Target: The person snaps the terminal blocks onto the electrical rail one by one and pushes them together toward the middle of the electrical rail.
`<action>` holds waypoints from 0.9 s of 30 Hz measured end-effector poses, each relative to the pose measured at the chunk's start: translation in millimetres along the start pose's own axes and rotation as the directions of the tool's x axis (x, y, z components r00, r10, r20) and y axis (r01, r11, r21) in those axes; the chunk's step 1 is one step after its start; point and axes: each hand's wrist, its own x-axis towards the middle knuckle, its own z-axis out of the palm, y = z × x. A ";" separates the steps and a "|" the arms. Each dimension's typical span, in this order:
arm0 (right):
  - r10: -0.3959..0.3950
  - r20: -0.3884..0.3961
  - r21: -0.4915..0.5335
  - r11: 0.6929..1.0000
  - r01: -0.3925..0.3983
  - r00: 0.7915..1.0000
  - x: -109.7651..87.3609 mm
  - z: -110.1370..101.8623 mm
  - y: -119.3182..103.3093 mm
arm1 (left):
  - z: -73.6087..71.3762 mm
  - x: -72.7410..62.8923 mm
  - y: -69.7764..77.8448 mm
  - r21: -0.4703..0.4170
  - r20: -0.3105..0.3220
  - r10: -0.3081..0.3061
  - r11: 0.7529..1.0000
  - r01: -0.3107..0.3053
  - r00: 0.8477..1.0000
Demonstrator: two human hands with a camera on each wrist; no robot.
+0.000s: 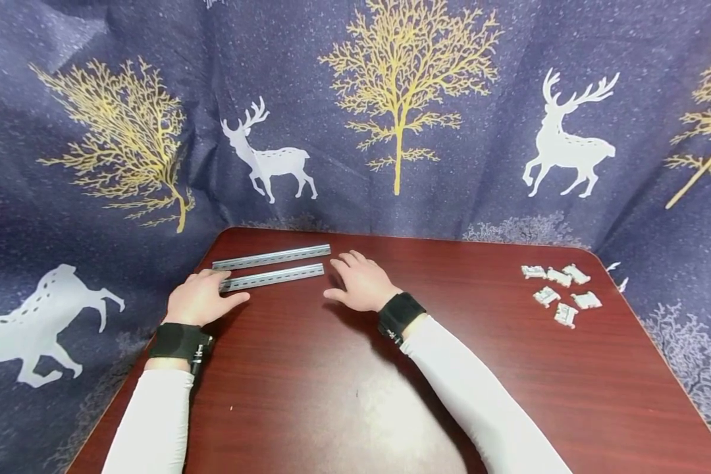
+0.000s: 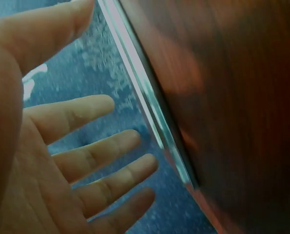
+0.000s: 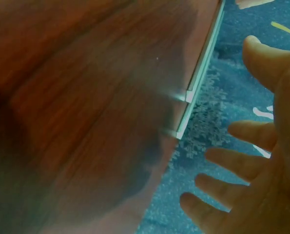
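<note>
Two slotted metal rails lie roughly parallel near the far left of the table: a far rail and a near rail. My left hand is at the left end of the near rail, its fingertips overlapping that end in the head view. Spread, straight fingers show on the left hand in the left wrist view, with nothing between them. Just beyond the rails' right ends, my right hand is held palm down over the table. The right wrist view shows the right hand with loosely extended fingers, holding nothing.
Several small off-white plastic pieces lie in a loose group at the table's right side. The reddish-brown wooden table ends at a dark blue curtain printed with deer and trees.
</note>
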 end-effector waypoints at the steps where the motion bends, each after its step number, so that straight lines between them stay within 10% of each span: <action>1: -0.002 0.005 0.001 1.000 0.002 1.000 2.6 0.9 -0.9 | -1.1 -0.6 -3.9 -0.003 0.010 -0.014 1.000 0.014 1.000; 27: 0.041 0.122 -0.040 0.999 -0.037 0.992 51.7 17.4 -23.8 | -1.4 -5.2 -21.4 -0.042 0.135 -0.187 0.980 0.194 0.973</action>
